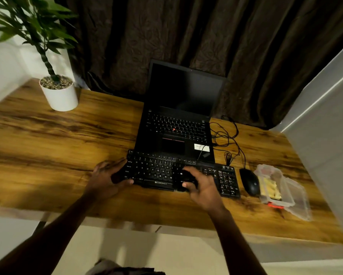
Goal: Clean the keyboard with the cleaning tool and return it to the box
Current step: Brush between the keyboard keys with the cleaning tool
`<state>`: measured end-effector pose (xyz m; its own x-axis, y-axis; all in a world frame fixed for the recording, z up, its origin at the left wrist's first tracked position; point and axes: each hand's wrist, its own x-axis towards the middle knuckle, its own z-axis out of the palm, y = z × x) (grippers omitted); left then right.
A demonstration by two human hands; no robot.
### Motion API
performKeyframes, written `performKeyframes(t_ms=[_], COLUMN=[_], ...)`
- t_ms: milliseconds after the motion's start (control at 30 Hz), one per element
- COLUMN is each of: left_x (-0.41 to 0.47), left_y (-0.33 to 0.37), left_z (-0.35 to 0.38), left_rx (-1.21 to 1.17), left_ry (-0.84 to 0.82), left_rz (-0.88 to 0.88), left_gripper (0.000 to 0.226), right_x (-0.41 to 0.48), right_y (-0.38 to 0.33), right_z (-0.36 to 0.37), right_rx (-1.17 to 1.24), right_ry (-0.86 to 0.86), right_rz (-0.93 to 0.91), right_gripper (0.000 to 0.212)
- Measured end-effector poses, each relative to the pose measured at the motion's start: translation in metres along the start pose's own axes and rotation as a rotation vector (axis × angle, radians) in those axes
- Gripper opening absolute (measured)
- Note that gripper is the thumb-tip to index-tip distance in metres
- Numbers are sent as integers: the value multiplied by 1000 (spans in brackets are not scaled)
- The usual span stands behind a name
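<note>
The desk (67,135) is golden-brown wood with dark streaky grain. The keyboard (166,169), the laptop (178,124) and the mouse (250,181) are black. The far curtain (186,32) is dark brown with a leaf pattern. The plant pot (60,98) is white, its leaves green. The clear box (281,191) shows yellow and orange.

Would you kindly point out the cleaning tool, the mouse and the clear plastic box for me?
cleaning tool (184,180): head view, its dark body in the right hand.
mouse (249,181): head view, top shell.
clear plastic box (285,197): head view, its near wall.
</note>
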<state>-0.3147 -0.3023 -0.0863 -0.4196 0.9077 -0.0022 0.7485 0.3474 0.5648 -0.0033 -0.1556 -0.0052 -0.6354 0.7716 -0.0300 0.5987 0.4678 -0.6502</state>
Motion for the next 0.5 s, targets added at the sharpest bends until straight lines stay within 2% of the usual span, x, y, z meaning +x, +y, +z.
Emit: performKeyframes(t_ms=[100,400,500], left_x=[0,-4,-4], left_y=[-3,9,12], left_z=[-1,-10,-9], left_rx=[-13,-34,-31], left_ry=[-26,-34,-12], left_rz=[-20,-69,-50], left_gripper=[106,112,110], right_x=[4,-6,-3], right_y=[-8,12,7], right_z=[1,-23,-11], right_rx=[53,14,-26], right_ry=[17,113,69], right_rz=[-22,20,34], right_gripper=[49,49,51])
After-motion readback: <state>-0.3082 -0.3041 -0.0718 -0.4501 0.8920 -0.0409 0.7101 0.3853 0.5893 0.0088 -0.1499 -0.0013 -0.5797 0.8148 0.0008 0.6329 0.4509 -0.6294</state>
